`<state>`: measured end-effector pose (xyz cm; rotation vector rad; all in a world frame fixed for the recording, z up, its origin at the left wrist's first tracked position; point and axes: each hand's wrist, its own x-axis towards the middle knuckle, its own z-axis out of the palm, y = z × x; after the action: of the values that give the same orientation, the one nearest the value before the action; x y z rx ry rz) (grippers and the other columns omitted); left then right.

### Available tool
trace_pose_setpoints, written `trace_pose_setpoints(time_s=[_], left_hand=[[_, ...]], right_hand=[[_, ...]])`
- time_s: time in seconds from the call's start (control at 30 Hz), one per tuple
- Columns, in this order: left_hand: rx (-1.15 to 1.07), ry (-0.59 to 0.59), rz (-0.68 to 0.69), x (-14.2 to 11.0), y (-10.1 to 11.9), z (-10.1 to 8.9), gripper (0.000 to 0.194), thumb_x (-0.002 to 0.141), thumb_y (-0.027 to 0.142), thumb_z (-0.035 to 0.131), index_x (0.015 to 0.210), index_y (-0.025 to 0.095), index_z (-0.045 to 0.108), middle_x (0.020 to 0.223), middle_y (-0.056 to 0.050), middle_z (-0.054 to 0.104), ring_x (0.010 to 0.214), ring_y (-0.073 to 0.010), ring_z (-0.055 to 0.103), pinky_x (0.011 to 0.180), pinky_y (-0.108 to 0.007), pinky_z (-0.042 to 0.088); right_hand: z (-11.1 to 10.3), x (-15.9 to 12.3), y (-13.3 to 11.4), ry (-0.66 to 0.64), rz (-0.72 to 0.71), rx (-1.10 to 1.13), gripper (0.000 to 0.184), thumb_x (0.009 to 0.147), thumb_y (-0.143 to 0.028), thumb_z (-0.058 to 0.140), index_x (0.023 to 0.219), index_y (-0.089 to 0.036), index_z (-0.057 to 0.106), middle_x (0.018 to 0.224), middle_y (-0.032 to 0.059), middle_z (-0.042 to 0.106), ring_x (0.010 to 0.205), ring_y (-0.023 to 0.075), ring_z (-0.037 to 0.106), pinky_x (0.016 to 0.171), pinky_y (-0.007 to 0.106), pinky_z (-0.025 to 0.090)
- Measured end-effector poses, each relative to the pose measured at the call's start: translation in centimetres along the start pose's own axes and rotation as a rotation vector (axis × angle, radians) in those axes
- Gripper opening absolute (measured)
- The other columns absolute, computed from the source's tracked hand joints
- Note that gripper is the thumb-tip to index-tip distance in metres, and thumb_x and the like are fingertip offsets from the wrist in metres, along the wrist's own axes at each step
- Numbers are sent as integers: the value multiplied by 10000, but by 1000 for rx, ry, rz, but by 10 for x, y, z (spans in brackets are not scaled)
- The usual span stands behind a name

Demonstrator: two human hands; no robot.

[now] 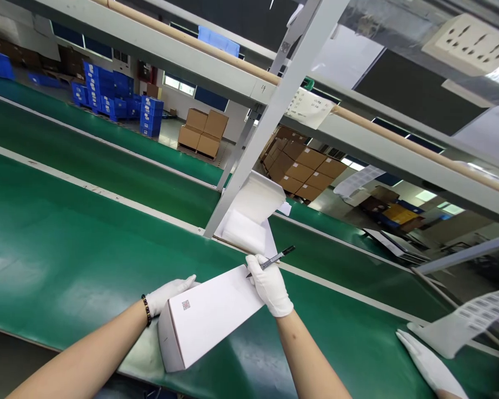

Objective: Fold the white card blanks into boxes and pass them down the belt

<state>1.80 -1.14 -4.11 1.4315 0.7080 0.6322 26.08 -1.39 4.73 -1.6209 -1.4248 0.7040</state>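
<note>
And here the white box [216, 318] is taking centre stage, lying aslant over the green belt [120, 260], one end pointing toward the near edge, the other toward the post [261, 122]. It's looking long, crisp and square-cornered, its broad upper face showing plain white but for a small printed code [186, 305] near the closer end; a short dark mark is showing on the shaded end face.

The left hand [170, 293], white-gloved, is pressing in along the box's left side, its fingers partly hidden behind it, so I can't tell whether they're gripping. Over on the right, the right hand [270, 285], gloved too, is pinching a black pen [278, 256], fingers clamped around the barrel, the tip hovering at or touching the box's far end: too fine to call! Away at lower right, another person's gloved hand [426, 360] is reaching over the belt.
</note>
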Motion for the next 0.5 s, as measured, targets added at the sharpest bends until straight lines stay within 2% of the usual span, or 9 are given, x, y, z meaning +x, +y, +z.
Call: trace_pose_setpoints(time_s=[0.07,0.13,0.23,0.37,0.5], left_hand=[[-147,-57,-49,1,0,-1,563,982,507,264,1098,179,706,906,19,753,898,-194,682,730,-239,508],[-192,-71,-83,3,-3,-2,577,964,554,304,1151,158,681,972,-17,748,948,-211,665,773,-261,498],[-202,-69,-133,6,-9,-5,616,922,611,387,1099,108,693,970,-55,745,938,-225,652,807,-278,471],[-230,-26,-138,9,-15,-4,549,907,594,444,985,118,705,900,-16,746,909,-201,642,812,-259,440],[-277,-1,-143,8,-17,-2,499,902,563,468,946,121,695,874,3,745,870,-176,641,768,-235,433]], right_hand=[[0,-2,1,-2,-7,-39,463,807,-626,526,599,-247,359,468,-73,363,447,124,408,479,258,361],[0,-3,0,-9,-12,-79,468,808,-626,511,588,-249,343,459,-71,359,448,126,401,483,259,356],[0,-3,-2,-6,-51,-145,461,809,-623,483,576,-249,345,471,-58,384,471,134,411,502,264,364],[1,-2,-5,10,-108,-203,451,813,-610,455,561,-250,353,494,-47,387,503,140,410,525,268,374],[3,-2,-4,59,-99,-187,466,803,-633,469,559,-249,363,478,-50,395,486,139,426,523,271,384]])
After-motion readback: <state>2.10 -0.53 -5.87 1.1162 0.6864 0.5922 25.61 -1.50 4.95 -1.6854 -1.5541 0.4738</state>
